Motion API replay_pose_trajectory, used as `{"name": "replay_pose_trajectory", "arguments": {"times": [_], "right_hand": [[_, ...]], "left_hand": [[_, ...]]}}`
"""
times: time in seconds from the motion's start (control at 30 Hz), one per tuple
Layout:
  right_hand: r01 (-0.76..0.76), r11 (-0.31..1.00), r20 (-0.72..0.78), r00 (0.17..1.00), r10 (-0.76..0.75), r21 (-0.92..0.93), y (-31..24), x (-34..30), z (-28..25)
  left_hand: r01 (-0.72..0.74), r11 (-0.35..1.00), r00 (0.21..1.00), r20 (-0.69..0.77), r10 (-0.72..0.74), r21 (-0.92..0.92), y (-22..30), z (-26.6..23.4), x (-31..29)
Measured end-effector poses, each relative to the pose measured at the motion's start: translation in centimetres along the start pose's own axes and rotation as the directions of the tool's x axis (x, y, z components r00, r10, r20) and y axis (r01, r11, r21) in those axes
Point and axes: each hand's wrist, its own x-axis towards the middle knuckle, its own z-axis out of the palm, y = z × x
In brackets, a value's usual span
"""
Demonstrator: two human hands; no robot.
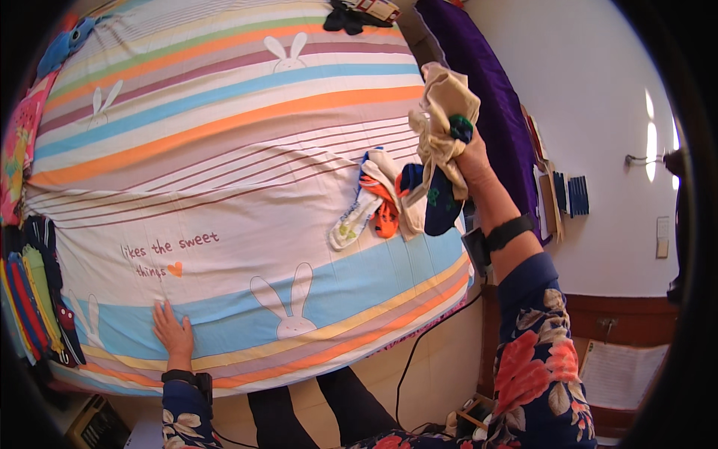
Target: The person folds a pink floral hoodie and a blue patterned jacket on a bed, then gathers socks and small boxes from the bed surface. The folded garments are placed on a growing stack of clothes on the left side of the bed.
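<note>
My left hand (173, 334) lies flat on the striped bedsheet (247, 194), its fingers spread and nothing in them. At the right side of the bed, my right hand (473, 159) is closed around a bunch of beige socks (447, 101). A small dark green and navy bit of cloth shows against the fist, and beige ends dangle below. Under that bunch is a navy sock (443, 206) with green marks; whether it hangs from the hand or lies on the bed I cannot tell. Beside it on the sheet rests a loose pile of white, orange and cream socks (385, 202).
Folded clothes (34, 292) stand in a row at the bed's left edge. Black socks (348, 19) lie at the far edge. Purple cloth (486, 90) and books (565, 194) line the right side. A black cable (407, 359) hangs beside the bed.
</note>
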Motion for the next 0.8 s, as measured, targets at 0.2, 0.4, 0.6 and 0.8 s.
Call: {"name": "replay_pose_trajectory", "arguments": {"times": [0.2,0.4,0.6,0.8], "right_hand": [[-0.127,0.98,-0.057,0.989,0.136,0.15,2.3,-3.6,-2.2],[-0.167,0.962,0.025,0.986,0.165,0.215,5.2,-3.6,-0.6],[-0.226,0.858,0.019,0.964,0.264,-0.462,11.0,-3.2,2.9],[-0.199,0.76,0.009,0.966,0.26,-0.618,12.9,-4.6,4.0]], "left_hand": [[-0.243,0.893,0.968,-0.15,0.2,-0.379,8.5,-1.8,-0.1],[0.141,0.406,0.924,0.267,0.275,-0.903,20.5,-4.2,1.8],[0.126,0.363,0.927,0.241,0.289,-0.923,28.3,-4.0,1.5],[0.032,0.36,0.93,0.16,0.332,-0.932,31.7,-1.6,2.2]]}}
